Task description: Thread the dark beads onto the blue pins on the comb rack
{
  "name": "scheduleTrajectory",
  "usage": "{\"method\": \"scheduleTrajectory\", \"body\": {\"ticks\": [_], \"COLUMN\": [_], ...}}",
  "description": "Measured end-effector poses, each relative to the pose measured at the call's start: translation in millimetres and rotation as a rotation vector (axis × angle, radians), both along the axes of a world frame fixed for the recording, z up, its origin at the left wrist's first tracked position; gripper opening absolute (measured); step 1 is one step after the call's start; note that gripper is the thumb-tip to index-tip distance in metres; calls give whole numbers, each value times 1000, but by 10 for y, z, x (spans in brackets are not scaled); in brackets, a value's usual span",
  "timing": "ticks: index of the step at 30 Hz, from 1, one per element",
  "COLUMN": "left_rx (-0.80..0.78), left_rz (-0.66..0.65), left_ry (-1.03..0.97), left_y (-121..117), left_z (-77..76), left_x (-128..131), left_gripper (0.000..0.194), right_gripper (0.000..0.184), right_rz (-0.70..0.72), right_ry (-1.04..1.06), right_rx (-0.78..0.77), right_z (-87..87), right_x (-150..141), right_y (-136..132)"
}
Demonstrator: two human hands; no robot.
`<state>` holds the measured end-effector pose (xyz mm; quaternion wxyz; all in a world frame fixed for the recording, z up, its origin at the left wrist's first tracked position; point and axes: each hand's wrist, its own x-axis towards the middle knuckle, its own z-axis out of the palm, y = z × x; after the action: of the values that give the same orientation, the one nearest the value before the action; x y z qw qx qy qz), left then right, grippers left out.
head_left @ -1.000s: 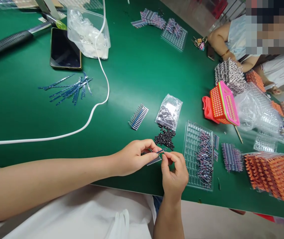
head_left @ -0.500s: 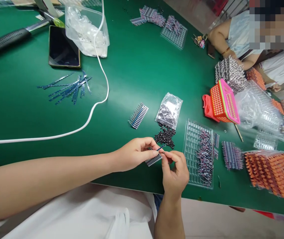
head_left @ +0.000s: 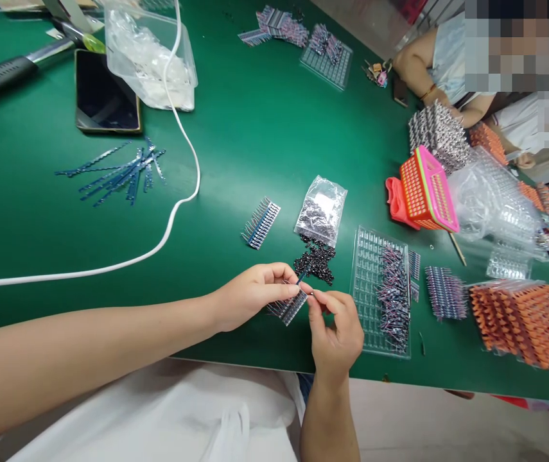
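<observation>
My left hand (head_left: 255,294) is closed on a strip of small parts with thin wire legs (head_left: 295,308), and a blue end sticks up past the fingertips. Against the strip's right end, my right hand (head_left: 340,327) pinches a tiny dark bead (head_left: 311,294) between thumb and forefinger. Just beyond the fingers lies a heap of small dark beads (head_left: 316,262), spilled at the mouth of a clear plastic bag (head_left: 322,208). A similar wire-legged strip (head_left: 261,222) rests on the green table (head_left: 235,154) farther left.
Right of my hands is a clear tray (head_left: 366,289) partly filled with wired parts. Beyond it are stacked orange parts (head_left: 519,324) and a pink-and-orange basket (head_left: 426,192). Blue strips (head_left: 132,170), a phone (head_left: 107,93), a hammer (head_left: 9,77) and a white cable (head_left: 173,224) lie left. People sit opposite.
The strip in my left hand has tilted, showing more of its wire legs. My right hand still pinches beside its end. The whole view has shifted slightly.
</observation>
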<state>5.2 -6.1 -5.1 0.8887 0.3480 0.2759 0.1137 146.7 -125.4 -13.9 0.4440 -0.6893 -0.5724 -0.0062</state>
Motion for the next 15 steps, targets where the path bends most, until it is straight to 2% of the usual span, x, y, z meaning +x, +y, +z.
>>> {"method": "scheduleTrajectory", "body": {"ticks": [15], "left_rx": [-61], "left_rz": [50], "left_ry": [56], "left_y": [11], "left_z": [50], "left_x": [30], "left_gripper": [27], "right_gripper": [25], "right_rz": [10], "right_ry": [-37], "right_rx": [-32], "right_z": [-10], "right_x": [0], "right_y": [26]}}
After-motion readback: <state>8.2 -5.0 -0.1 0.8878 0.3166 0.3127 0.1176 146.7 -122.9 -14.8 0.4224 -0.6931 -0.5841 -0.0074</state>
